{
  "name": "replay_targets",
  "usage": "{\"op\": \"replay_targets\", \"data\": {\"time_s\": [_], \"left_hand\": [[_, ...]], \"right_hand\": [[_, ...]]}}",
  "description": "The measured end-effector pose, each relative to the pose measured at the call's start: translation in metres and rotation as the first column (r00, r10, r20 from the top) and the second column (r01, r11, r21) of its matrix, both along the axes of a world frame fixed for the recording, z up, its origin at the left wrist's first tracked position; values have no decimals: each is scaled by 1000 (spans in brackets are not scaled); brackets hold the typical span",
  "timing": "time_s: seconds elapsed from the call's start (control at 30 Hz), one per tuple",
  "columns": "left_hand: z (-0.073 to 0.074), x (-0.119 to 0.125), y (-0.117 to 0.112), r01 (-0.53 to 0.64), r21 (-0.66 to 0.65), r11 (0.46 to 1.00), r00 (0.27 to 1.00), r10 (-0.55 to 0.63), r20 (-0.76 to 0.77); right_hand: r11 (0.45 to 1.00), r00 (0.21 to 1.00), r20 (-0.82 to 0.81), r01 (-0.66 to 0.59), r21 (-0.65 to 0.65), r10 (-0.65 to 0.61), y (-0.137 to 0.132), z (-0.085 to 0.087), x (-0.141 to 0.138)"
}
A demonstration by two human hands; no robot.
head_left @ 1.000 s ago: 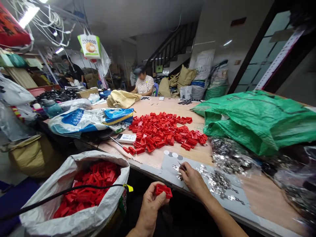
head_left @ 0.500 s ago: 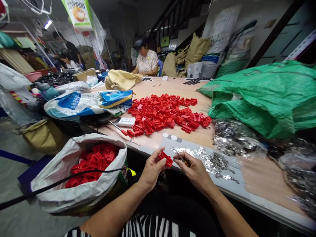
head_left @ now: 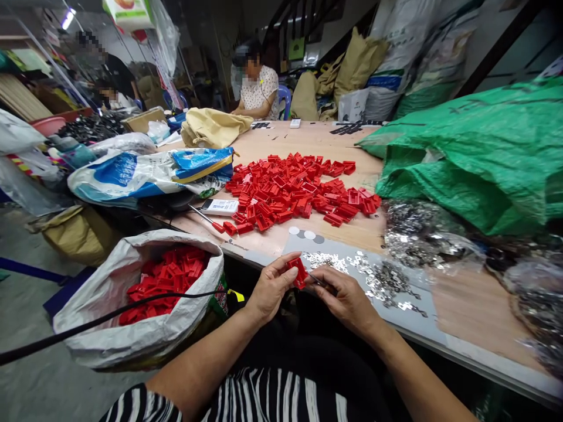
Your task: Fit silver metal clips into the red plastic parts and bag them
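Note:
Between the thumb and fingers of my left hand is a small red plastic housing, its hollow side partly showing. My right hand is closed on a slim tool with a metal shaft; its tip meets or nearly meets the right side of the red housing. Most of the tool's handle is hidden in my fingers. Just beyond my hands, small shiny metal pieces lie scattered on a grey sheet. Farther back on the table is a heap of similar red housings.
A white sack holding more red housings stands at my left, a black cable crossing it. A red-handled screwdriver lies near a white box. Green sacking and bagged metal pieces occupy the right. A co-worker sits opposite.
The red housing has been turned more upright in my left hand. The tool's tip has swung down from pointing up to the housing's side. The view has shifted slightly.

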State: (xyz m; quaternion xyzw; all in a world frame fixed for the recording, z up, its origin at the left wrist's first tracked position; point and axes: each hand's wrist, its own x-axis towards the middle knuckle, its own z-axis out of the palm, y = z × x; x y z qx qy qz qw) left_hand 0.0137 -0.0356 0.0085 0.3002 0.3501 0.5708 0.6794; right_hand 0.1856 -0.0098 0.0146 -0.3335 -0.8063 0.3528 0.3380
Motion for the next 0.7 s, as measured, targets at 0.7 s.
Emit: {"op": "replay_targets", "data": {"time_s": [0.7], "left_hand": [[-30,-13,12,15,179,984,945,45,-325]], "right_hand": [[988,983,125,124,88,-135,-2,-22,6]]}}
